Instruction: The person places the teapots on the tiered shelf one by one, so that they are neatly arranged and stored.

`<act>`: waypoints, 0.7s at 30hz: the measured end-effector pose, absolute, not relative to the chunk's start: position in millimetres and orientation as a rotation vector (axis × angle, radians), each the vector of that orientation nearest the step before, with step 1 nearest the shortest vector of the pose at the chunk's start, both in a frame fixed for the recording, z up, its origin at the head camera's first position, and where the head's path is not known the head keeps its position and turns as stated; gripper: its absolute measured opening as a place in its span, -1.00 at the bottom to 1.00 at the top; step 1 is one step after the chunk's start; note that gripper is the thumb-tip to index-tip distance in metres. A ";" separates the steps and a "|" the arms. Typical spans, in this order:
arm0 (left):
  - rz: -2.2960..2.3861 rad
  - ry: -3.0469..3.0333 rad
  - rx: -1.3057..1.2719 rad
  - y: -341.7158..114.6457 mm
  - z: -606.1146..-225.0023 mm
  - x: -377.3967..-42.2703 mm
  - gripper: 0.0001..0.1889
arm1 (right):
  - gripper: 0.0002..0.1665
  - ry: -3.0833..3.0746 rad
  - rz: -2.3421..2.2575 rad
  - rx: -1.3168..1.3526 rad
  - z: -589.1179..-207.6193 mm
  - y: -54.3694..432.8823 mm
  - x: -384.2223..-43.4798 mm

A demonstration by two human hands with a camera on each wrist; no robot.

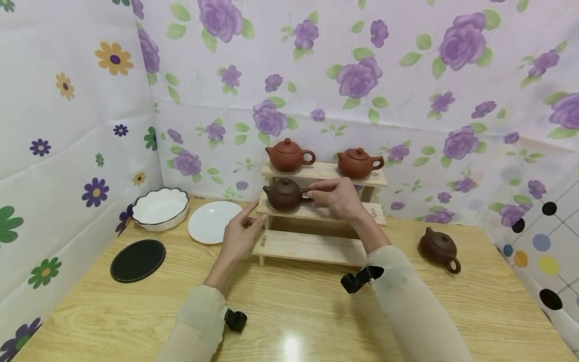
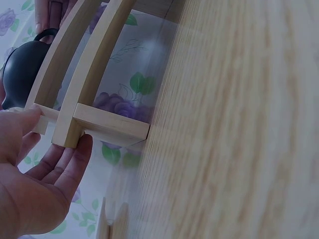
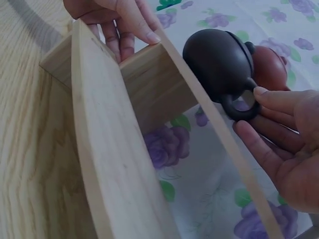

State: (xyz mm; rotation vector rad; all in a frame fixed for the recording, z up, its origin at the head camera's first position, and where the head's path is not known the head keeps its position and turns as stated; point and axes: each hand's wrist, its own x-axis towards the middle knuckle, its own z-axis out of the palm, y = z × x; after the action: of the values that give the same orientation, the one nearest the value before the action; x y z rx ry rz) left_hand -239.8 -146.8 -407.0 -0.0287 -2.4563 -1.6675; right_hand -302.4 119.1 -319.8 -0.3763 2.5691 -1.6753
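A dark brown teapot [image 1: 284, 195] sits on the middle tier of a three-tier wooden shelf [image 1: 312, 246], its spout toward the left. With thumb and fingers, my right hand [image 1: 339, 199] pinches the teapot's handle [image 3: 241, 109]. My left hand [image 1: 240, 235] holds the left end of the shelf; in the left wrist view its thumb and fingertips rest on the wooden edge [image 2: 67, 132]. Two reddish-brown teapots stand on the top tier, one at the left [image 1: 287, 156] and one at the right [image 1: 358, 164].
Another dark brown teapot [image 1: 439, 247] is on the table [image 1: 298, 306] to the right of the shelf. Leftward are a white scalloped bowl [image 1: 160, 207], a white plate [image 1: 212, 221] and a black round mat [image 1: 137, 260]. Flowered cloth [image 1: 312, 65] hangs behind.
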 end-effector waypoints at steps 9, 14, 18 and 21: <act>-1.664 -2.443 -0.032 -146.4 -407.6 -240.1 -0.43 | -0.54 2.616 -1.708 -0.401 -306.7 151.1 -288.8; -1.664 -2.439 -0.036 -146.0 -407.1 -239.9 -0.42 | -0.48 2.667 -1.714 -0.407 -302.8 179.4 -274.8; -1.669 -2.433 -0.026 -146.6 -407.0 -239.7 -0.42 | -0.43 2.696 -1.746 -0.368 -302.6 202.5 -263.2; -1.674 -2.433 -0.024 -147.5 -407.1 -239.9 -0.42 | -0.43 2.710 -1.793 -0.350 -303.3 219.7 -255.2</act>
State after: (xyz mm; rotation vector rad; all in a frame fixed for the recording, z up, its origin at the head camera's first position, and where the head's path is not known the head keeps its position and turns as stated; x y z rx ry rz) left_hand -239.9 -147.5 -407.1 -0.0245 -2.4327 -1.6738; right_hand -255.2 219.7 -303.3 -0.3497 2.7102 -1.7931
